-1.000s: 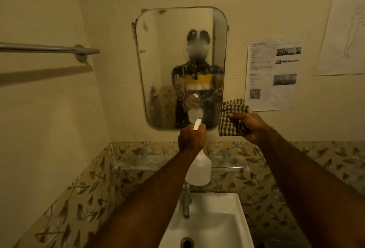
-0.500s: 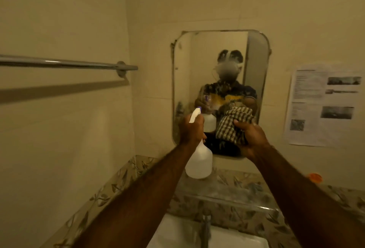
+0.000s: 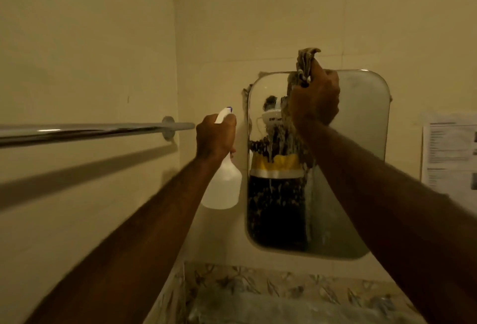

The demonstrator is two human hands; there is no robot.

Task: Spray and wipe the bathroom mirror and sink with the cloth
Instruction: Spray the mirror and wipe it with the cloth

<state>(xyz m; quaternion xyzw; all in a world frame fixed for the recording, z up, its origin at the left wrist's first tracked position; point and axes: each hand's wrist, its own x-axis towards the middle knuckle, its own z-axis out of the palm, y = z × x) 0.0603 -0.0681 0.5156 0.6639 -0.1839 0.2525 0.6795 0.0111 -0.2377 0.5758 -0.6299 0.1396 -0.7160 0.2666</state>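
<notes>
The rounded wall mirror hangs ahead, wet and streaked, with drips running down its middle. My right hand presses a bunched checked cloth against the mirror's top edge; part of the cloth sticks up above the frame. My left hand grips the neck of a white spray bottle, held just left of the mirror, nozzle pointing up and to the right. The sink is out of view below.
A chrome towel rail juts from the left wall at hand height, close to my left hand. A printed paper sheet is stuck to the wall right of the mirror. A leaf-patterned tile band runs below.
My right hand has lifted the cloth from the mirror's lower part to its top edge. The spray bottle moved left, off the mirror. My view tilted up, losing the sink and tap.
</notes>
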